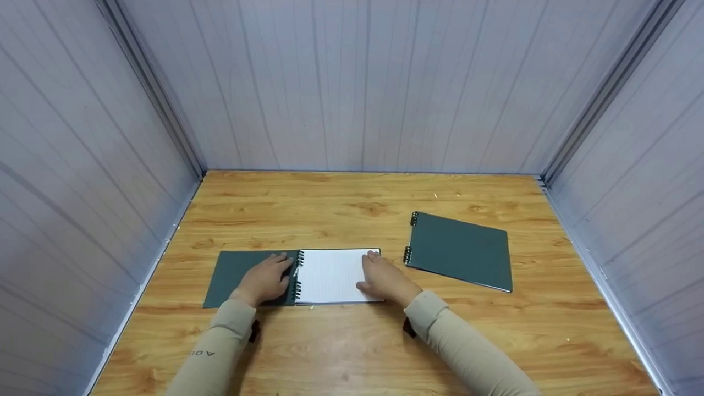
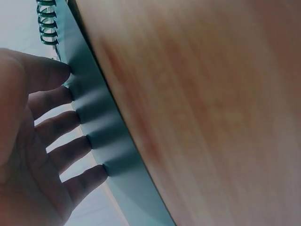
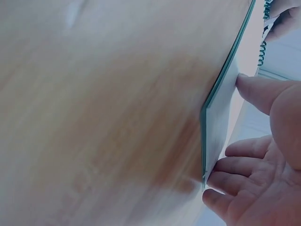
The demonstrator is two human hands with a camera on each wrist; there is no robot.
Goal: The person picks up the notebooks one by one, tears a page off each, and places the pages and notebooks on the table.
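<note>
An opened spiral notebook [image 1: 330, 280] with a dark green cover lies flat on the table, its lined white page facing up. My left hand [image 1: 267, 279] rests on the turned-back cover [image 1: 231, 275], just left of the black wire rings. In the left wrist view the fingertips of the left hand [image 2: 42, 127] press on the green cover [image 2: 103, 127], fingers spread. At the page's right edge, my right hand [image 1: 385, 278] touches the white sheet. The right wrist view has the right hand's [image 3: 254, 169] thumb and fingers against the page [image 3: 225, 108] near its corner.
A second dark green spiral notebook [image 1: 462, 250] lies closed and slightly turned to the right of the opened one. Pale panel walls [image 1: 363, 88] enclose the wooden table [image 1: 308, 203] at the back and both sides. Small light specks dot the tabletop.
</note>
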